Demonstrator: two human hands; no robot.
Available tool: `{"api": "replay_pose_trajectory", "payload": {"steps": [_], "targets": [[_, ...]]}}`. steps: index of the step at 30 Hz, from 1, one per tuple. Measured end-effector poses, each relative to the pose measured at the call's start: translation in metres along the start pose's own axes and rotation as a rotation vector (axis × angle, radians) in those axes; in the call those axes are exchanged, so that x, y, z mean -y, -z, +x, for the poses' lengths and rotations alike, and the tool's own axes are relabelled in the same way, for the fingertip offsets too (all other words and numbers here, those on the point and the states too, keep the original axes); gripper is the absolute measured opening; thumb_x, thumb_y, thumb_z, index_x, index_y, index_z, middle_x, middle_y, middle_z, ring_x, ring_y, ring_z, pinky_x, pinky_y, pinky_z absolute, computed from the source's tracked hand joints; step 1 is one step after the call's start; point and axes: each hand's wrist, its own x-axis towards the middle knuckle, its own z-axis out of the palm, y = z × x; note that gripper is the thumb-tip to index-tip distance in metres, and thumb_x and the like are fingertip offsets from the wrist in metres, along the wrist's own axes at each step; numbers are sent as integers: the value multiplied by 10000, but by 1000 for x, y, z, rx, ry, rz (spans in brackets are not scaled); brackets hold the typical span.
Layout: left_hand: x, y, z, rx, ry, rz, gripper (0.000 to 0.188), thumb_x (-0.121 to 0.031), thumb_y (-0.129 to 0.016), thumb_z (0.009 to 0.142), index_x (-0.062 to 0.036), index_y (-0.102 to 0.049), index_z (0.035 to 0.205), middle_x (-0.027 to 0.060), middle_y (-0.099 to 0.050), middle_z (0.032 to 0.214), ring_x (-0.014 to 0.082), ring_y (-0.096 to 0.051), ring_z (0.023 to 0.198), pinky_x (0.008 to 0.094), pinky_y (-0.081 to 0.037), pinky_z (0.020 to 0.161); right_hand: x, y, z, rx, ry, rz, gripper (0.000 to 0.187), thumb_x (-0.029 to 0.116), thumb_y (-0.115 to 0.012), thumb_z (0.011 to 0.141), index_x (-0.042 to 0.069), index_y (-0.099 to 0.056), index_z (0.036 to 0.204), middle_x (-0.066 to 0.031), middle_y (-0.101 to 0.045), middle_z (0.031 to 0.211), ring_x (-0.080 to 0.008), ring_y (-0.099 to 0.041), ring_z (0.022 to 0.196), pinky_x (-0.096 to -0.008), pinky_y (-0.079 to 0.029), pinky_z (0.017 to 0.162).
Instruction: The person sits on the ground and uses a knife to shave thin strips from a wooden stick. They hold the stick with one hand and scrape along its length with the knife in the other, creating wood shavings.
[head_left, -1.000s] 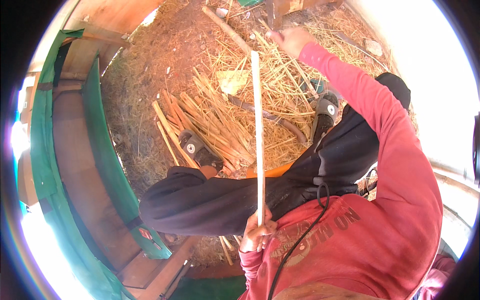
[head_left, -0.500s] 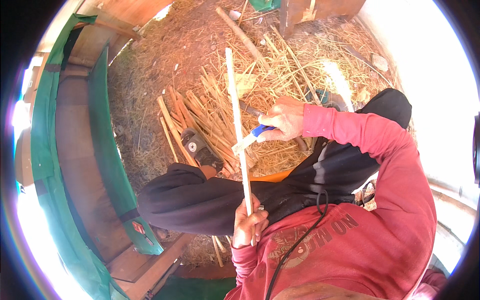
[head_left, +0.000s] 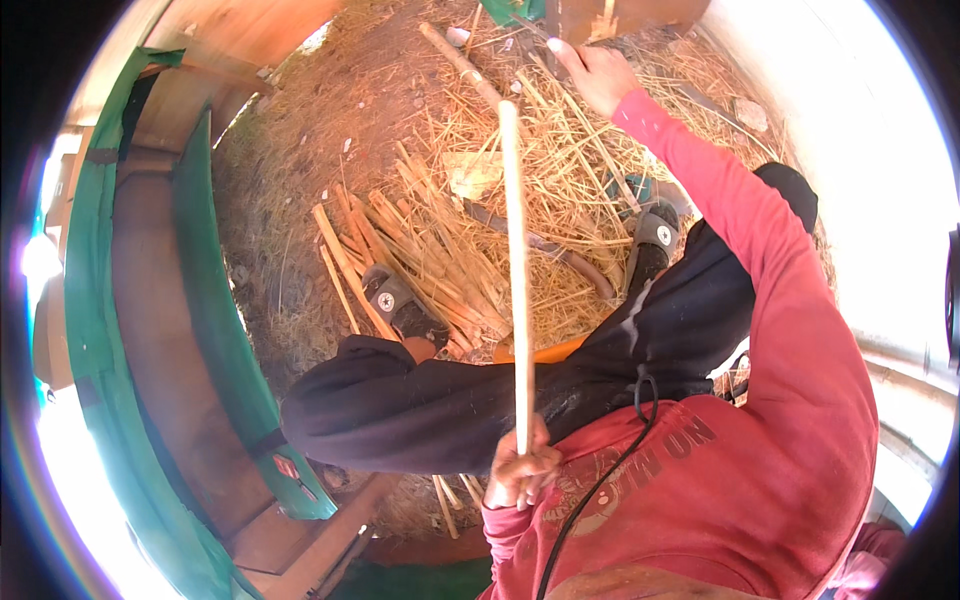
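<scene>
Over strawy ground (head_left: 460, 120), the right hand (head_left: 600, 78) partly hides the knife (head_left: 533, 28).

My left fingers (head_left: 541, 464) are curled tight close to my belly (head_left: 650, 490). My right arm (head_left: 755, 225) reaches far out in front of me, and my right fingers (head_left: 606, 70) are bent, with the thumb (head_left: 567, 56) straight.

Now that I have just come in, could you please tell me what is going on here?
A person in a red top holds a pale stick by its near end in the left grip, pointing it away from the body. The right grip, stretched out beyond the stick's far end, holds a knife-like tool, apart from the stick. More sticks lie piled near one foot, beside loose straw.
</scene>
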Motion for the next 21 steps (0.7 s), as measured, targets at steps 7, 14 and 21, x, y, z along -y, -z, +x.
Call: {"api": "replay_pose_trajectory", "payload": {"steps": [7, 14, 21], "targets": [[-15, 6, 10, -52, -79, -200, 260, 58, -497, 713, -63, -382, 914, 12, -337, 501, 102, -306, 311, 220, -245, 277, 94, 11, -101, 633, 502, 188, 476, 474, -522, 943, 65, -644, 731, -149, -537, 533, -333, -568, 493, -438, -451, 491], [-16, -10, 12, -69, 19, -50, 256, 59, -493, 696, -60, -354, 874, 16, -341, 494, 113, -325, 313, 222, -250, 278, 68, -9, -93, 563, 365, -34, 610, 574, -468, 939, 73, -576, 608, -116, -453, 432, -291, -526, 399, -419, -435, 421], [-8, -7, 0, -76, -8, -58, 227, 60, -488, 697, -57, -380, 858, 10, -338, 456, 112, -311, 292, 225, -224, 283, 3, -12, -14, 327, -208, 34, 811, 687, -275, 941, 6, -616, 663, -100, -510, 499, -229, -573, 503, -417, -493, 520]]}}
